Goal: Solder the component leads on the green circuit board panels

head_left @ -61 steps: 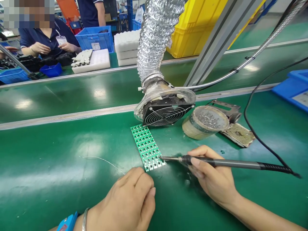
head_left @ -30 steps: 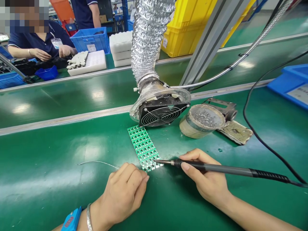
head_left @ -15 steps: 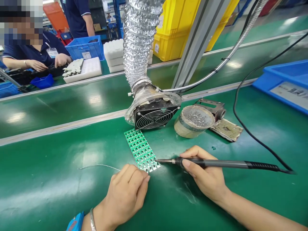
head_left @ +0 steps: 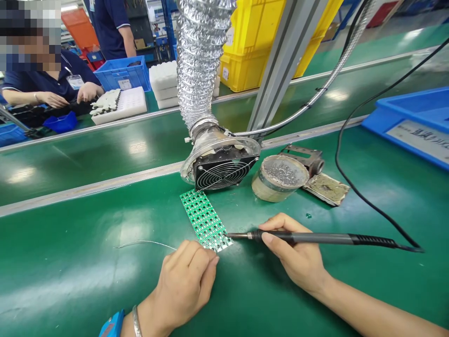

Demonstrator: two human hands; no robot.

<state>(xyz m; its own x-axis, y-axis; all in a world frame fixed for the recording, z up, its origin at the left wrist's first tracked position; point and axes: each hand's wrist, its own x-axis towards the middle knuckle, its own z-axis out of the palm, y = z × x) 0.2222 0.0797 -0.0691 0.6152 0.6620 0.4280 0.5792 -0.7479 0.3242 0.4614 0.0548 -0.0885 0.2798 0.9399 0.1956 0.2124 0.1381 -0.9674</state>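
Note:
A green circuit board panel (head_left: 203,216) with rows of dark round holes lies flat on the green bench, its far end close to the fan. My right hand (head_left: 296,250) grips a soldering iron (head_left: 321,238) like a pen, and the metal tip meets the panel near its right edge. Closed at the near end of the panel, my left hand (head_left: 185,283) pinches a thin solder wire (head_left: 147,241). The wire trails out to the left behind the knuckles; its working end is hidden by the fingers.
A fume extractor fan (head_left: 226,173) on a silver duct (head_left: 203,61) hangs over the panel's far end. Right of it stand a round tub (head_left: 278,177) of solder bits and an iron stand with a sponge (head_left: 327,188). A blue bin (head_left: 414,121) sits far right. A co-worker (head_left: 52,84) works across the bench.
The view has shifted slightly, moving the background a little left. Both hands, the iron and the panel keep nearly the same places relative to one another.

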